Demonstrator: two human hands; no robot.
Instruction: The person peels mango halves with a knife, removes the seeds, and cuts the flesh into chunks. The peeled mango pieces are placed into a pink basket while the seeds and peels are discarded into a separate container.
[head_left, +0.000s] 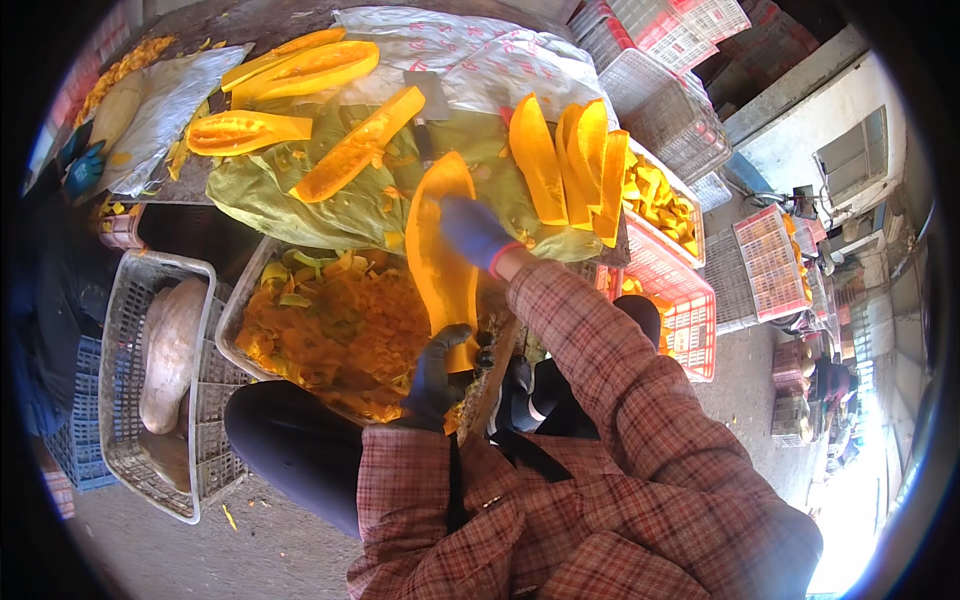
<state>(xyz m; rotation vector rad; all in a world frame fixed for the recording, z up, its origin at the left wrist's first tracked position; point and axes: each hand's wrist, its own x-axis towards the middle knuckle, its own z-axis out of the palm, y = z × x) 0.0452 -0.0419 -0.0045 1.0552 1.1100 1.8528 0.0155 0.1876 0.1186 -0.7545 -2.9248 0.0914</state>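
A peeled orange squash half (441, 262) leans upright over a crate of scrapings, its wide end against the edge of the covered table. My left hand (436, 379), in a dark glove, grips its narrow lower end. Blurred by motion, my right hand (474, 229) in a blue glove lies over the wide part of the squash; whether it holds a small tool cannot be made out. Beyond it a cleaver (426, 96) with a dark handle rests on the sacking. Left of the cleaver lies a long squash piece (361, 146) with seedy pulp.
Several squash pieces (536, 161) stand at the table's right side. A crate of orange scrapings (232, 330) sits between my knees and the table. Unpeeled squash lie in a grey crate (199, 420). Red crates (694, 300) hold cut squash. A co-worker's gloved hand (84, 172) is at far left.
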